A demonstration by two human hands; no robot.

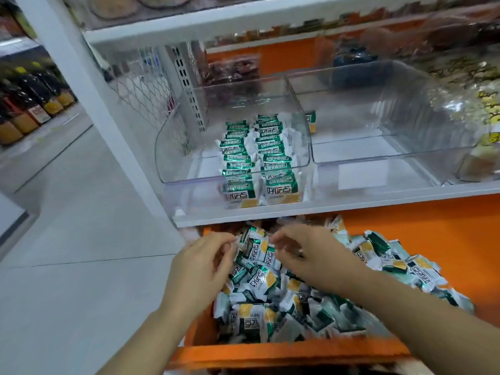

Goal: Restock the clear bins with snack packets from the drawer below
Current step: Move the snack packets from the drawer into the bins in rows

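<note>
Orange drawer (284,350): framing one packet between fingertips

Reaching both bare arms down into the drawer under the white shelf (378,197), over a loose heap of green-and-white snack packets (270,307). Coming in at the heap's left edge with the left hand (200,269), fingers curled, tips lying against the left side of one upright packet (263,251) near the top of the pile. Meeting that same packet from the other side with the right hand (305,255), fingers likewise bent, thumb and forefinger pointing at its upper right edge. Standing the packet between the two sets of fingertips, touching or almost touching both. Blurring too heavily at the fingertips to tell whether either hand is truly pinching it or only brushing it. Showing, on the shelf above, the left clear bin (176,147) carrying two neat rows of the same packets set on edge. Showing just beside it the right clear bin (405,104), carrying a single packet (311,121) at its back left corner.
</note>
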